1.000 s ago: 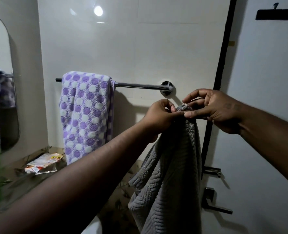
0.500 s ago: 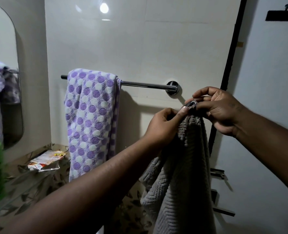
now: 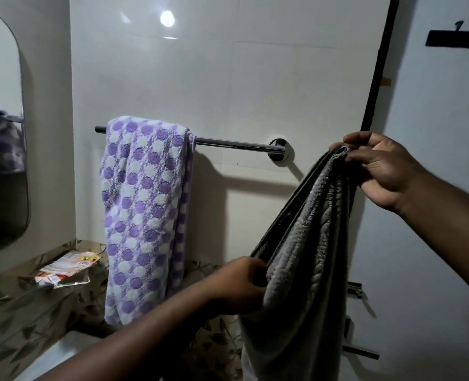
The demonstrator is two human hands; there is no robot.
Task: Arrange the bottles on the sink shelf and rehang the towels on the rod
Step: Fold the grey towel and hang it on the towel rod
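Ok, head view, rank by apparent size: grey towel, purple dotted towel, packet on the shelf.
Grey towel and purple dotted towel: look alike; the grey one is nearer and cropped, so unranked.
Packet: smallest.

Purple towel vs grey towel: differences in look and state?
1. Look: the purple towel has purple and white dots; the grey towel is plain with a ribbed weave.
2. Support: the purple towel is draped over the rod; the grey towel is off it.
3. Contact: no hand touches the purple towel; the right hand pinches the grey towel's top, the left hand grips it lower down.
Shared: both hang in long folds.
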